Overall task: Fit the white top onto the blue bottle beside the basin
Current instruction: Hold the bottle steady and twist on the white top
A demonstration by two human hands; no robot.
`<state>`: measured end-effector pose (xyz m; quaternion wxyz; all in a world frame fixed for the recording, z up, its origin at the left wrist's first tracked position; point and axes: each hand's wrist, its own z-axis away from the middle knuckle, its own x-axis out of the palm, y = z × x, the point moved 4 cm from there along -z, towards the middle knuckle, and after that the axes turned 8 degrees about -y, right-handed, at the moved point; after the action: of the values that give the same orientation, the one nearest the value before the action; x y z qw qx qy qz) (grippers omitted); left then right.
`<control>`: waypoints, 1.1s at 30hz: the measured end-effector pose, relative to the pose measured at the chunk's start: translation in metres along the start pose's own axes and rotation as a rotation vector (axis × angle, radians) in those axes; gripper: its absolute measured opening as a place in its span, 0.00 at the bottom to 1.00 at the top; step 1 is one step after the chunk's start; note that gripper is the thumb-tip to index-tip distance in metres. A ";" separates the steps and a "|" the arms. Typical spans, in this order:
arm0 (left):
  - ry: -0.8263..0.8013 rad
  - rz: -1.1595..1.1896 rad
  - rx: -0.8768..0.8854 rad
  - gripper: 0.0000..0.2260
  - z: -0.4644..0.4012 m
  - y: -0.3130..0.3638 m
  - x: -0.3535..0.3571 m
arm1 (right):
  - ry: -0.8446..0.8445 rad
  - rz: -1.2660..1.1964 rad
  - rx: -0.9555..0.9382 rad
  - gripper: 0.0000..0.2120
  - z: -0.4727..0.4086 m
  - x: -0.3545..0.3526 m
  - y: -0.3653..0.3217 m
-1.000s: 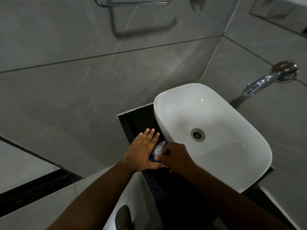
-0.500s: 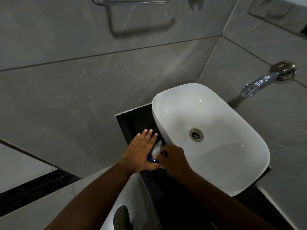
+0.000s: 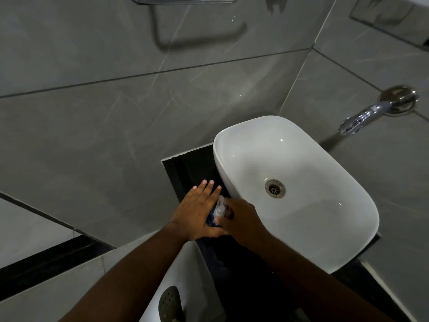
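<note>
The blue bottle [image 3: 211, 219] stands on the dark counter [image 3: 195, 166] just left of the white basin [image 3: 299, 228]; only a sliver of blue shows between my hands. The white top [image 3: 219, 206] sits over the bottle's neck. My left hand [image 3: 197, 211] steadies the bottle's left side, fingers stretched out flat and thumb wrapped below. My right hand [image 3: 241, 219] is closed around the white top from the right.
A chrome tap [image 3: 362, 115] juts from the right wall above the basin. Grey tiled walls close in behind and to the right. A metal towel rail [image 3: 185, 0] hangs high on the wall. A white fixture [image 3: 185, 284] lies below the counter's left edge.
Both hands stay on the bottle and top. The view has shifted slightly; the hands' grip looks the same.
</note>
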<state>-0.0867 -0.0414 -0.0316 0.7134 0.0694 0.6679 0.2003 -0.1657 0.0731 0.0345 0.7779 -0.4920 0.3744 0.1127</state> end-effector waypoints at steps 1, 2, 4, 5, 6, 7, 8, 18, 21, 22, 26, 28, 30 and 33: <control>-0.001 0.006 0.004 0.52 0.000 0.000 0.000 | -0.038 0.013 -0.002 0.05 -0.001 0.000 -0.001; -0.002 0.009 0.005 0.52 0.001 0.000 -0.001 | -0.055 0.027 0.005 0.05 -0.003 0.000 -0.001; -0.003 0.009 0.003 0.52 0.001 0.000 0.000 | -0.034 0.050 0.021 0.09 -0.006 -0.005 -0.002; -0.005 0.008 0.004 0.52 0.000 0.000 0.000 | -0.037 0.060 0.023 0.10 -0.008 -0.007 -0.003; -0.005 0.009 0.005 0.52 0.000 0.000 0.000 | -0.060 0.068 0.019 0.11 -0.009 -0.008 -0.003; -0.002 0.013 0.005 0.52 0.000 -0.001 0.001 | -0.094 0.068 0.009 0.11 -0.010 -0.008 -0.004; 0.003 0.019 0.004 0.52 0.001 -0.001 0.001 | -0.131 0.059 -0.011 0.10 -0.010 -0.009 -0.005; -0.008 0.028 -0.001 0.52 -0.001 -0.002 0.002 | -0.198 0.048 -0.005 0.10 -0.009 -0.012 -0.015; -0.004 0.040 0.005 0.52 0.000 0.000 0.000 | -0.256 0.055 -0.035 0.12 -0.008 -0.015 -0.020; -0.008 0.042 0.005 0.52 0.000 0.000 0.000 | -0.264 0.079 -0.034 0.12 -0.008 -0.016 -0.023; -0.012 0.039 0.008 0.52 0.000 0.001 -0.002 | -0.246 0.102 -0.002 0.13 -0.008 -0.017 -0.028; -0.009 0.036 0.014 0.52 0.000 0.002 -0.003 | -0.229 0.109 -0.007 0.12 -0.005 -0.015 -0.028; -0.003 0.043 0.018 0.52 0.000 0.004 -0.004 | -0.235 0.111 -0.017 0.12 -0.005 -0.014 -0.027; 0.002 0.042 0.025 0.52 0.000 0.004 -0.007 | -0.279 0.133 -0.033 0.13 -0.007 -0.019 -0.030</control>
<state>-0.0878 -0.0400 -0.0240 0.7076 0.0920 0.6694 0.2068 -0.1663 0.0561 0.0661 0.8051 -0.4582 0.2925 0.2374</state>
